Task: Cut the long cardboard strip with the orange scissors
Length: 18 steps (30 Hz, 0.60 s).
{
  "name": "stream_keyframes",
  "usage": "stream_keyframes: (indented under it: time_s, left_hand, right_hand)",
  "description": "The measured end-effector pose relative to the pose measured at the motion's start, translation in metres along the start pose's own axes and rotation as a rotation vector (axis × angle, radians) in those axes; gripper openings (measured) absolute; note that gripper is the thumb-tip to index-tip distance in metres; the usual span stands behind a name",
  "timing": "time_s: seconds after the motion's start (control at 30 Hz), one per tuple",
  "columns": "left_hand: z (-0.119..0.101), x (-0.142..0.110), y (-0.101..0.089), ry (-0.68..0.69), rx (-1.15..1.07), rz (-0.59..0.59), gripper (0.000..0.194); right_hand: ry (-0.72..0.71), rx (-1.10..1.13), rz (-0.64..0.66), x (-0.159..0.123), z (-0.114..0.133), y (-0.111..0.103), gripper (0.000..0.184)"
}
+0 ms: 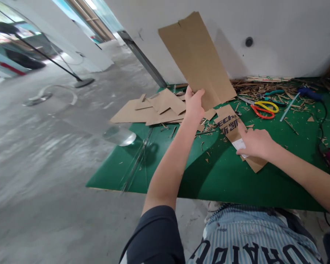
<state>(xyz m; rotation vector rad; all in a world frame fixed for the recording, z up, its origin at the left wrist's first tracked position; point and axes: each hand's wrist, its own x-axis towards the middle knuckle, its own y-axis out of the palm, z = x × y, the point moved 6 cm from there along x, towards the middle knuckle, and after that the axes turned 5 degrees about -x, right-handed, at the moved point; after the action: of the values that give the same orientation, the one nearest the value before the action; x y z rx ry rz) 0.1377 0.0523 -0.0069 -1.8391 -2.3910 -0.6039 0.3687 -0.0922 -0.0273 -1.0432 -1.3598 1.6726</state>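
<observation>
My left hand [194, 103] grips the lower left edge of a large brown cardboard sheet [198, 58], which stands tilted up against the wall side of the table. In my right hand [254, 141] is a smaller printed cardboard piece [227, 123] with dark lettering and a white label [239, 144]. Its thumb and fingers close on the piece's right edge, low over the green tabletop. Left of my left hand lie several loose cardboard pieces [162, 104], overlapping each other.
Scissors with red and yellow handles [265, 109] lie behind my right hand, near teal-handled pliers [275, 97]. A blue glue gun [309, 93] with a cord is at right. Cardboard scraps [255, 88] line the wall. A clear round container [121, 136] stands on the table's [159, 176] left side.
</observation>
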Motion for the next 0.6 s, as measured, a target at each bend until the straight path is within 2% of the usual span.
stream_keyframes:
  time_s: [0.07,0.13,0.2,0.27,0.37,0.43,0.53,0.6]
  left_hand:
    - [-0.002,0.0,-0.001,0.001,-0.036,-0.02,0.043]
    - [-0.004,-0.002,0.0,0.01,-0.054,-0.04,0.042]
    - [-0.006,-0.004,0.003,0.025,-0.062,-0.054,0.04]
    - [-0.008,-0.006,0.006,0.033,-0.078,-0.059,0.039]
    - [-0.012,-0.009,0.009,-0.012,-0.129,-0.084,0.039]
    - [-0.015,-0.011,0.008,-0.062,-0.163,-0.122,0.042]
    - [-0.022,-0.019,0.013,-0.07,-0.162,-0.14,0.044]
    - [-0.024,-0.031,0.027,-0.065,-0.131,-0.068,0.042]
  right_hand:
    - [0.016,-0.095,0.076,-0.004,0.006,-0.005,0.112]
    - [0.042,-0.159,0.094,-0.004,-0.001,-0.02,0.111]
    - [0.096,-0.17,0.087,-0.001,-0.022,-0.039,0.108]
    - [0.137,-0.047,0.053,0.004,-0.05,-0.057,0.101]
    - [0.24,0.21,-0.133,0.013,-0.098,-0.076,0.102]
    - [0.321,0.37,-0.247,0.02,-0.124,-0.077,0.093]
    - [0.32,0.615,-0.465,0.03,-0.137,-0.072,0.089]
    - [0.276,0.781,-0.628,0.034,-0.133,-0.069,0.089]
